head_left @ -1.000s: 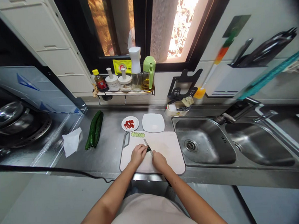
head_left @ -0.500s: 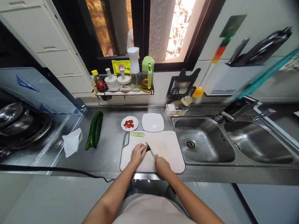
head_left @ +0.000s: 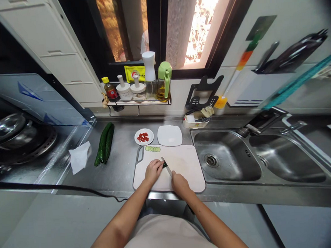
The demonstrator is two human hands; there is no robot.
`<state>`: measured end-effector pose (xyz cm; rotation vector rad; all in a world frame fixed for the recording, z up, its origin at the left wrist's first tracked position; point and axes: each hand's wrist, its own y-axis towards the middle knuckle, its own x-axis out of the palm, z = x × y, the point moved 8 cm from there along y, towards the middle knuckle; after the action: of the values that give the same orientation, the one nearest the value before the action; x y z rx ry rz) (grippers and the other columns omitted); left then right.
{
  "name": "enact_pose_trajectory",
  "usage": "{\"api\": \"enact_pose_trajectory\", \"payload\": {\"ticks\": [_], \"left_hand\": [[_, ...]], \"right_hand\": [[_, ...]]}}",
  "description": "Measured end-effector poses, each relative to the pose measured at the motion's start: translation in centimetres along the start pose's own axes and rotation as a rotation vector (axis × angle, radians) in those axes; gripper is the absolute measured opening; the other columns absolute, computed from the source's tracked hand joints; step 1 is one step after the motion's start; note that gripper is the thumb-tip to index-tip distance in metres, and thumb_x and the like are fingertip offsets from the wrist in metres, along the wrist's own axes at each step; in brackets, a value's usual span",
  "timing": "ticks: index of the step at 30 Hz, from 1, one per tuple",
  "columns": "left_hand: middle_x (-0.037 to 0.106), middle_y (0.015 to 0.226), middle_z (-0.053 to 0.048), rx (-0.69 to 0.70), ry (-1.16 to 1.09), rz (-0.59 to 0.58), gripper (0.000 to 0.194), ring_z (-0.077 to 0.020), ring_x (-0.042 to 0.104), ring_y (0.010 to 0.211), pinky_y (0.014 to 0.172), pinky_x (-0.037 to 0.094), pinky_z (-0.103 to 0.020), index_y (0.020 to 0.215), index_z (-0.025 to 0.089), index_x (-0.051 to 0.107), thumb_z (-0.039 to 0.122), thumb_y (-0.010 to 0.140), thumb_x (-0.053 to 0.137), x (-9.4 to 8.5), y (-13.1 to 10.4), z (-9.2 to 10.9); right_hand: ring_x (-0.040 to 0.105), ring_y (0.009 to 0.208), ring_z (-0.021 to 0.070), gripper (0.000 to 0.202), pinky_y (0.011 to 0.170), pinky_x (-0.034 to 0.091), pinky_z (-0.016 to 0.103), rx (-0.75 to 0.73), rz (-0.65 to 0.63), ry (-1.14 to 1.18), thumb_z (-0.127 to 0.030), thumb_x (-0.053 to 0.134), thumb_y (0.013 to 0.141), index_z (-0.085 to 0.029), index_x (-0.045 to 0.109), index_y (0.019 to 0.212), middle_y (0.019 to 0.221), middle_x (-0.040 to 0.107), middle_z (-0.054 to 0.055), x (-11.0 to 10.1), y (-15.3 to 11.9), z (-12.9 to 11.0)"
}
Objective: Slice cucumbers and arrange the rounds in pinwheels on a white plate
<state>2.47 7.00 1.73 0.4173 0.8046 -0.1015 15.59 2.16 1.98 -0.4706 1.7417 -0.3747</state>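
Observation:
On the white cutting board (head_left: 184, 160), my left hand (head_left: 154, 170) is closed on a short dark green piece of cucumber (head_left: 164, 164), mostly hidden by the fingers. My right hand (head_left: 180, 183) grips a knife (head_left: 167, 166) by its handle, and the blade lies against the cucumber's right end. A row of several thin cucumber slices (head_left: 152, 149) overlaps at the board's upper left. Behind the board stand a small round plate (head_left: 137, 141) of chopped red pieces (head_left: 143, 137) and a white square plate (head_left: 169, 135) with nothing on it.
Two whole cucumbers (head_left: 104, 144) and a white paper sheet (head_left: 79, 158) lie to the left, before the stove (head_left: 25, 146). A double sink (head_left: 225, 154) adjoins the board's right side. A wall rack (head_left: 142, 102) holds seasoning jars and bottles above the counter.
The view has shifted very slightly. Both hands, the knife and the cucumber piece keep nearly the same positions.

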Motion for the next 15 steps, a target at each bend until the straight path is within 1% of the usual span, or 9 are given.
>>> {"api": "enact_pose_trajectory", "payload": {"ticks": [8, 15], "left_hand": [[0.063, 0.094, -0.004, -0.009, -0.003, -0.013, 0.023, -0.0155, 0.056, 0.093, 0.083, 0.046, -0.029, 0.103, 0.023, 0.066, 0.024, 0.091, 0.046, 0.0, 0.0, -0.1], [0.062, 0.094, -0.005, -0.007, 0.009, -0.025, 0.024, -0.0157, 0.056, 0.092, 0.083, 0.046, -0.030, 0.104, 0.023, 0.066, 0.024, 0.091, 0.046, 0.1, 0.0, -0.1]], "right_hand": [[0.063, 0.094, 0.0210, 0.033, 0.072, 0.041, 0.028, -0.012, 0.011, 0.020, -0.007, 0.032, 0.087, -0.012, 0.050, 0.113, 0.100, 0.066, 0.016, -1.3, 1.8, -1.2], [0.063, 0.094, 0.0210, 0.030, 0.072, 0.040, 0.027, -0.016, 0.017, 0.030, -0.008, 0.035, 0.087, -0.012, 0.049, 0.114, 0.101, 0.065, 0.015, -1.8, 2.0, -1.4]]}}
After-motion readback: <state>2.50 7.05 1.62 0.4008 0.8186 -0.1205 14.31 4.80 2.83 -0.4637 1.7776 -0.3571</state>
